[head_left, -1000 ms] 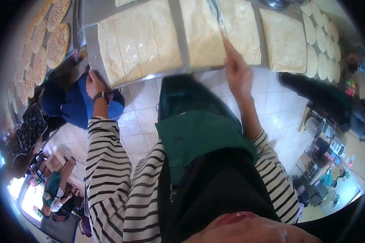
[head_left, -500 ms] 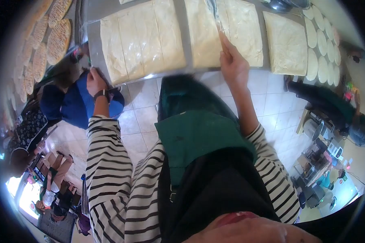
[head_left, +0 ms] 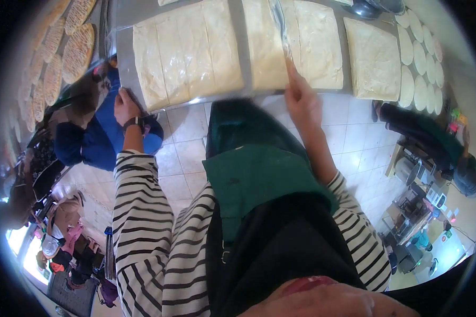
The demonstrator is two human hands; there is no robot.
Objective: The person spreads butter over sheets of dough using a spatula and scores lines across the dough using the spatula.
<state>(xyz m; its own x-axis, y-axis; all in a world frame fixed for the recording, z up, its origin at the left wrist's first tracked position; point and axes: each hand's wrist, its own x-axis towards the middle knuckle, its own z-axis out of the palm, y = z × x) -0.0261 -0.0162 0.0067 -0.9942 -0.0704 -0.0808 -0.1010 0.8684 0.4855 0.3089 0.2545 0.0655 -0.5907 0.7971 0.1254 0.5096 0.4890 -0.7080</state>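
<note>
My right hand (head_left: pixel 303 103) is closed around the handle of a knife (head_left: pixel 282 31), slightly blurred by motion. The blade lies along a cut line in a pale dough slab (head_left: pixel 320 50), pointing to the far edge. Left of it lies a second dough slab (head_left: pixel 193 53), scored with several lengthwise lines. Both rest on a metal tray (head_left: pixel 126 61). At the tray's near left corner, my left hand (head_left: pixel 126 108) is curled over the rim, fingers closed on it.
A smaller dough slab (head_left: pixel 373 58) lies to the right, beside several pale oval dough pieces (head_left: pixel 420 58). Browned, striped oval breads (head_left: pixel 78 53) stand at the left. Dark bowls (head_left: pixel 366 8) sit at the far edge. Other people are nearby on both sides.
My right hand has drawn the knife toward my body, near the slab's front edge. My left hand stays at the tray corner. People in the background have shifted.
</note>
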